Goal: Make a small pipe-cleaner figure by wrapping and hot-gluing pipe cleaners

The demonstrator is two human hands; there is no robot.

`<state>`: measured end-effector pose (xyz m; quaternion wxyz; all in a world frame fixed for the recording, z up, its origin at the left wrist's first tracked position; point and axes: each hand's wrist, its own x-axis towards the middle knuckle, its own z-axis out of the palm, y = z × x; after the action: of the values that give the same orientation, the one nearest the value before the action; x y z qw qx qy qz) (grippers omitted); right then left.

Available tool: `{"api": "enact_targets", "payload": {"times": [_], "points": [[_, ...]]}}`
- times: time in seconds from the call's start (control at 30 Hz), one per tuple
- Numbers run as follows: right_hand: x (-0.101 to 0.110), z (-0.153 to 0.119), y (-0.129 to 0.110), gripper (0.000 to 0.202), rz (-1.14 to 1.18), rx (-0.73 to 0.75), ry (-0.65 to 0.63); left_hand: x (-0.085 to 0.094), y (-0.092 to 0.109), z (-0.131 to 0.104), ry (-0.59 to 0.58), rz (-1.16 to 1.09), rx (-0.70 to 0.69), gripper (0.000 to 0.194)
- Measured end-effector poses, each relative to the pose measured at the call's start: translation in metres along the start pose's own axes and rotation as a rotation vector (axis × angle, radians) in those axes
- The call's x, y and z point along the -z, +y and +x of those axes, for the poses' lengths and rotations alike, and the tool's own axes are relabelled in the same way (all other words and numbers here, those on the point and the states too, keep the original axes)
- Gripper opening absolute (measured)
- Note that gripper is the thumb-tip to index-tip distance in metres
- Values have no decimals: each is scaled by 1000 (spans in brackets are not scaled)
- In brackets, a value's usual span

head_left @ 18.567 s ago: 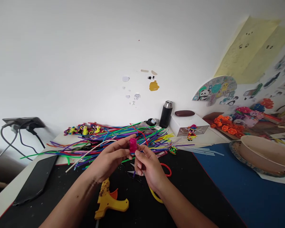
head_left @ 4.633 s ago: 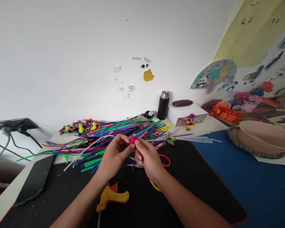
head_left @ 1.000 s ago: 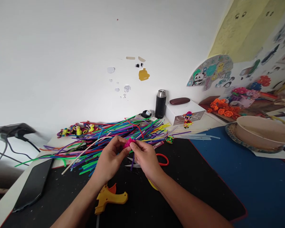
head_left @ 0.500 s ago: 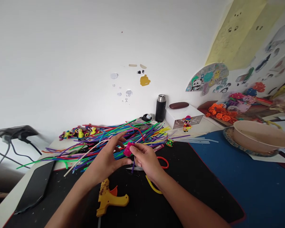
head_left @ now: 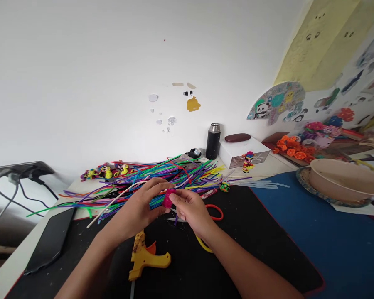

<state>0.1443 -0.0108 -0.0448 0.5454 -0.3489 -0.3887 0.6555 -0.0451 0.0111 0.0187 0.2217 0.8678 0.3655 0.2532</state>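
Observation:
A small magenta fuzzy pipe-cleaner coil (head_left: 167, 199) is between my two hands above the black mat. My right hand (head_left: 188, 207) pinches it from the right with thumb and fingers. From the left, my left hand (head_left: 143, 203) curls around it, fingers at its top and thumb at its bottom. A short purple stem (head_left: 175, 219) points down beneath the right hand; whether it joins the coil is hidden. Partly covered by the right hand and wrist lie scissors (head_left: 216, 212) with red and yellow handles. A yellow glue gun (head_left: 146, 258) rests nearer to me.
Behind my hands spreads a heap of coloured pipe cleaners (head_left: 180, 174). A black flask (head_left: 213, 143) and a white box (head_left: 237, 148) stand by the wall, with a small figure (head_left: 248, 161) in front. A phone (head_left: 51, 241) lies left, a bowl (head_left: 339, 182) right.
My left hand's fingers and thumb have closed in on the magenta coil, which has turned slightly. The right hand keeps its pinch. The whole view has shifted a little.

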Motion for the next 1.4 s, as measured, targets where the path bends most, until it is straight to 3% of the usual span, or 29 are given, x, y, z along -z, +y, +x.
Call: {"api": "enact_targets", "payload": {"times": [0.27, 0.4, 0.5, 0.6, 0.7, 0.87, 0.97, 1.13, 1.3, 1.4], "points": [[2, 2, 1, 52, 34, 33, 3, -4, -4, 2, 84, 9, -3, 36], [9, 7, 1, 52, 29, 100, 150, 0, -6, 3, 175, -142, 117, 44], [23, 10, 2, 53, -17, 91, 256, 1, -9, 3, 170, -397, 235, 55], [51, 6, -1, 53, -213, 93, 255, 2, -9, 4, 142, -688, 311, 61], [93, -5, -16, 57, -472, 90, 382, 3, -7, 5, 143, -889, 376, 71], [166, -26, -48, 66, -663, 81, 544, 7, -6, 6, 194, -1033, 532, 82], [190, -33, -57, 63, -815, 51, 575, 8, -6, 7, 217, -1097, 618, 86], [190, -31, -57, 66, -1024, 2, 519, 7, 0, 9, 224, -1169, 719, 85], [176, -22, -56, 65, -1390, -119, 391, 6, 5, 9, 225, -1191, 696, 82], [173, -18, -57, 58, -1432, -144, 385, 4, 5, 8, 202, -1194, 666, 84]]}}
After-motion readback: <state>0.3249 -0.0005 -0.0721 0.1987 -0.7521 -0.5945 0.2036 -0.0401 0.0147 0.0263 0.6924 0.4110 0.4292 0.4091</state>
